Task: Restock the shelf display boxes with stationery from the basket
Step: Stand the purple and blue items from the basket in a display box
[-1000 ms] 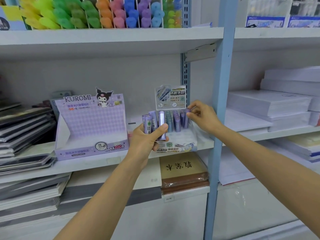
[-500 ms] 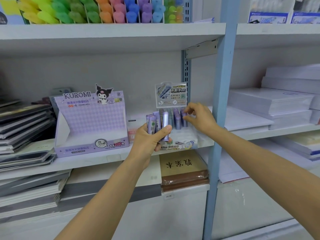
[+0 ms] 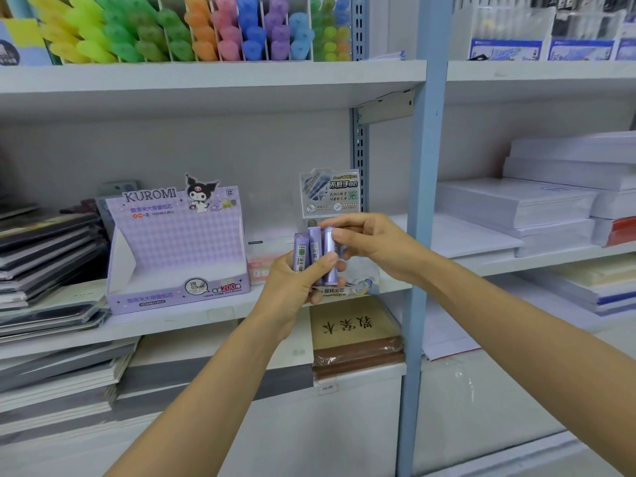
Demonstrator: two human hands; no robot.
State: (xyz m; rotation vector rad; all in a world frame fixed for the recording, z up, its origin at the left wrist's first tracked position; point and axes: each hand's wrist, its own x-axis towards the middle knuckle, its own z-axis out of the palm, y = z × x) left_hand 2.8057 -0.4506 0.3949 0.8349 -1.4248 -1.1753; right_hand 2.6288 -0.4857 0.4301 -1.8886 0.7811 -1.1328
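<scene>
My left hand [image 3: 296,282] grips a small bunch of purple pencil-lead tubes [image 3: 314,251] upright in front of the middle shelf. My right hand [image 3: 373,244] pinches the top of the rightmost tube in that bunch. Right behind both hands stands a small display box with a grey header card [image 3: 329,192]; its contents are hidden by my hands. To the left stands a purple KUROMI display box [image 3: 179,249], its tray showing no stock. No basket is in view.
A blue upright post [image 3: 425,201] rises just right of the small box. Stacks of white paper [image 3: 516,215] fill the right shelves. Dark notebooks [image 3: 44,256] pile at the left. Coloured highlighters [image 3: 192,29] fill the top shelf. A brown book [image 3: 354,332] lies below.
My right hand has left the small display box and come back to the bunch in my left hand, taking hold of one tube. My left hand has stayed in place.
</scene>
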